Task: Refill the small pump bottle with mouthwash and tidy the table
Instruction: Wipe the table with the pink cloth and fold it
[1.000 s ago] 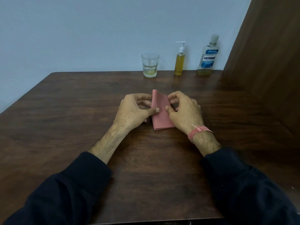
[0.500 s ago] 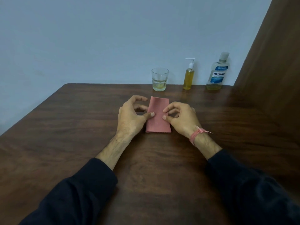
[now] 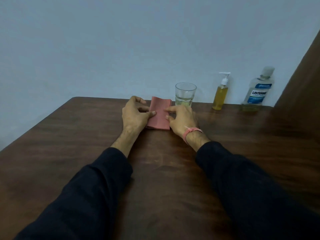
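Desk: dark wood desk (image 3: 72,153) against a pale blue wall (image 3: 121,40), with a brown panel (image 3: 301,84) at the right.
Cloth: folded pink cloth (image 3: 159,116) lies flat near the back of the desk, farther from the person than half a second ago and now just in front of the glass.
Left hand: left hand (image 3: 134,115) has its thumb pressed on the cloth's left edge, fingers curled beside it; the grip pinches the cloth as before.
Right hand: right hand (image 3: 181,119) pinches the cloth's right edge between thumb and forefinger; a pink band (image 3: 187,133) sits on the wrist.
Glass: glass (image 3: 185,94) with a little pale liquid stands just behind the right hand.
Pump bottle: pump bottle (image 3: 220,93) of yellow liquid stands upright at the wall, right of the glass.
Mouthwash: mouthwash bottle (image 3: 258,89), capped and nearly empty, stands at the far right.
Arms: both reach further forward than earlier.
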